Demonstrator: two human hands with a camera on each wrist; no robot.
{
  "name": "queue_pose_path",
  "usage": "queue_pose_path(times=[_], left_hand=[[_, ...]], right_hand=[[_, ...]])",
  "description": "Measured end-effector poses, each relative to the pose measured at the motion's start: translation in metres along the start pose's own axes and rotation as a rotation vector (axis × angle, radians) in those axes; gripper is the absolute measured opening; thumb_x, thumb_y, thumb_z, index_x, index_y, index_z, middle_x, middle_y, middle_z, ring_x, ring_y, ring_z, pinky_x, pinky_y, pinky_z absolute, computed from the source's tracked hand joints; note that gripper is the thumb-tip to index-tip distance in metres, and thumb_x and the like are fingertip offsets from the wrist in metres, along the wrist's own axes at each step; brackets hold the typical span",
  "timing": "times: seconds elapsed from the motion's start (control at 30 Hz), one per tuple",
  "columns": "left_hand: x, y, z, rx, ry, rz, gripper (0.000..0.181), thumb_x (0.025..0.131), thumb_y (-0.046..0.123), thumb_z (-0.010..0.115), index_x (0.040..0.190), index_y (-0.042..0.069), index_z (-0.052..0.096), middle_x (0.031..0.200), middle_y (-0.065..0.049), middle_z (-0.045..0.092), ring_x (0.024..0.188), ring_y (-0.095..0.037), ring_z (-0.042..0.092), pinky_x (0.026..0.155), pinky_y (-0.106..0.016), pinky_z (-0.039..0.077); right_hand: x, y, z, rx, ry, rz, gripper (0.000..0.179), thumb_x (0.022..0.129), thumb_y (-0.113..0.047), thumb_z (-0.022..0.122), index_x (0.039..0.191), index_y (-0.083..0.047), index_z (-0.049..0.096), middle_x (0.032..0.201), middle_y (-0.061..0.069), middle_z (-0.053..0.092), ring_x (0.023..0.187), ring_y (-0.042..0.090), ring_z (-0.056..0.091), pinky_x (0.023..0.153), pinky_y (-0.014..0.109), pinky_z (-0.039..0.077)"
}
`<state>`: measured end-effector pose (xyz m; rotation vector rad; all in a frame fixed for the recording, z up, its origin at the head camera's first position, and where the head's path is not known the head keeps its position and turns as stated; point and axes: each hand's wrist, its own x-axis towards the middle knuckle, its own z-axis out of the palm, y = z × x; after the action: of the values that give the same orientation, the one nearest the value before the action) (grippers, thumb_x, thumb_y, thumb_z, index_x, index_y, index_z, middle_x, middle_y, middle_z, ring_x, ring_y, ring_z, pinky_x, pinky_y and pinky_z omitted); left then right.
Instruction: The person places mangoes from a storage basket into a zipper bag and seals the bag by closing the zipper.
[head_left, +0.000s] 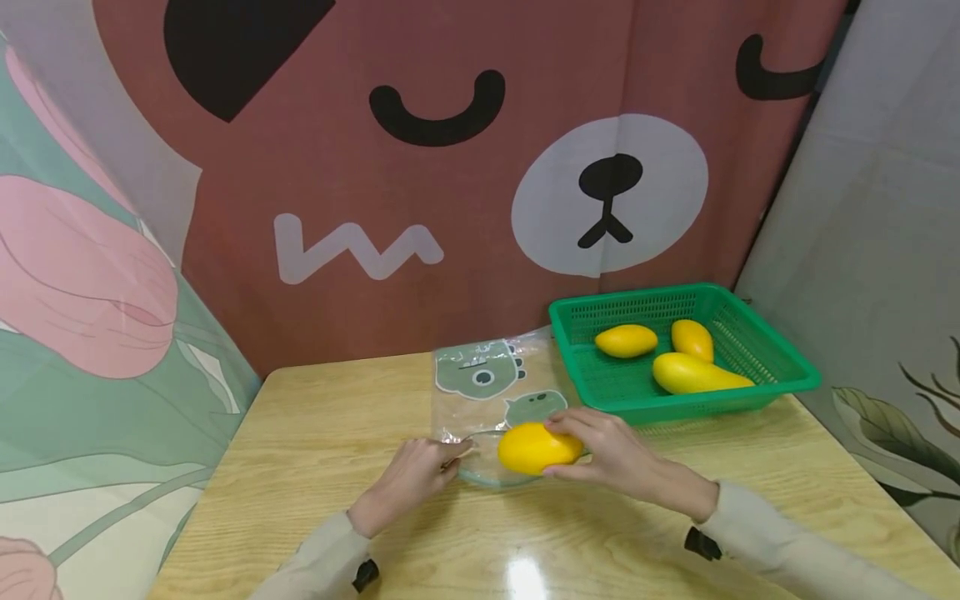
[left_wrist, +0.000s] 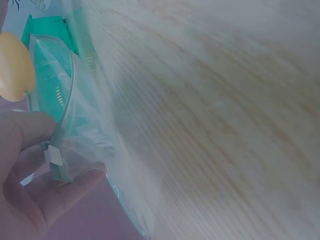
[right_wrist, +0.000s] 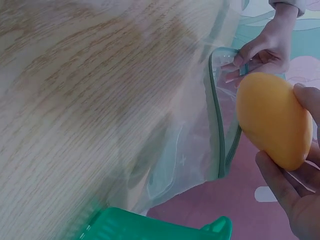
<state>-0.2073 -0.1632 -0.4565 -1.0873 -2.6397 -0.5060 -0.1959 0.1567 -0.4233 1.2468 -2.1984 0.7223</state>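
My right hand (head_left: pixel 611 454) grips a yellow mango (head_left: pixel 538 448) right at the mouth of a clear zip bag (head_left: pixel 491 408) printed with green dinosaur pictures. My left hand (head_left: pixel 412 477) pinches the left end of that mouth beside a small white slider (left_wrist: pixel 53 155), as the left wrist view shows. The green-edged opening gapes wide, and the rest of the bag lies flat on the table. In the right wrist view the mango (right_wrist: pixel 274 120) sits between the thumb and fingers, its far end over the opening.
A green plastic basket (head_left: pixel 780 350) stands at the back right, touching the bag's far corner in the head view. Inside lie three yellow fruits, one of them long (head_left: pixel 697 375). The wooden table (head_left: pixel 315 417) meets a printed curtain (head_left: pixel 360 308) behind.
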Motion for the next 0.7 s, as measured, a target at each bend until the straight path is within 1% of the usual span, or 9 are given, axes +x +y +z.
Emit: queue_pose_path(times=[0.13, 0.27, 0.37, 0.53, 0.7], left_hand=[[0.002, 0.001, 0.0, 0.005, 0.014, 0.003, 0.033, 0.083, 0.001, 0.075, 0.115, 0.007, 0.074, 0.064, 0.003, 0.065, 0.045, 0.004, 0.018, 0.039, -0.013, 0.02], [0.003, 0.002, -0.001, -0.004, 0.011, -0.002, 0.033, 0.083, 0.0, 0.074, 0.116, 0.006, 0.074, 0.061, 0.004, 0.063, 0.044, 0.005, 0.017, 0.038, -0.012, 0.02], [0.002, 0.003, -0.002, -0.007, 0.009, -0.002, 0.033, 0.083, 0.0, 0.074, 0.115, 0.006, 0.074, 0.063, 0.003, 0.064, 0.043, 0.004, 0.018, 0.038, -0.012, 0.02], [0.002, 0.003, -0.002, 0.029, 0.029, 0.016, 0.032, 0.082, 0.002, 0.076, 0.114, 0.007, 0.075, 0.073, -0.002, 0.071, 0.046, 0.002, 0.02, 0.04, -0.014, 0.02], [0.001, 0.003, -0.001, 0.045, 0.054, 0.046, 0.034, 0.08, 0.0, 0.077, 0.113, 0.007, 0.075, 0.077, -0.005, 0.073, 0.047, 0.002, 0.02, 0.04, -0.015, 0.02]], right_hand=[[0.002, -0.001, 0.002, -0.017, 0.0, -0.003, 0.053, 0.083, -0.046, 0.077, 0.108, 0.0, 0.071, 0.11, 0.008, 0.069, 0.094, 0.02, 0.066, 0.076, 0.031, 0.057], [0.003, -0.003, 0.005, -0.017, 0.006, -0.016, 0.049, 0.082, -0.043, 0.079, 0.105, -0.001, 0.07, 0.108, 0.008, 0.069, 0.093, 0.021, 0.066, 0.075, 0.03, 0.057], [0.004, -0.004, 0.008, -0.032, 0.01, -0.045, 0.046, 0.082, -0.042, 0.079, 0.103, -0.002, 0.069, 0.105, 0.007, 0.068, 0.09, 0.02, 0.065, 0.073, 0.028, 0.057], [0.005, -0.006, 0.014, -0.097, 0.016, -0.095, 0.046, 0.084, -0.046, 0.077, 0.098, -0.003, 0.068, 0.098, 0.004, 0.066, 0.082, 0.017, 0.064, 0.067, 0.022, 0.055], [0.004, -0.008, 0.018, -0.114, 0.008, -0.087, 0.045, 0.081, -0.047, 0.079, 0.094, -0.005, 0.067, 0.093, 0.002, 0.064, 0.077, 0.013, 0.06, 0.062, 0.016, 0.051]])
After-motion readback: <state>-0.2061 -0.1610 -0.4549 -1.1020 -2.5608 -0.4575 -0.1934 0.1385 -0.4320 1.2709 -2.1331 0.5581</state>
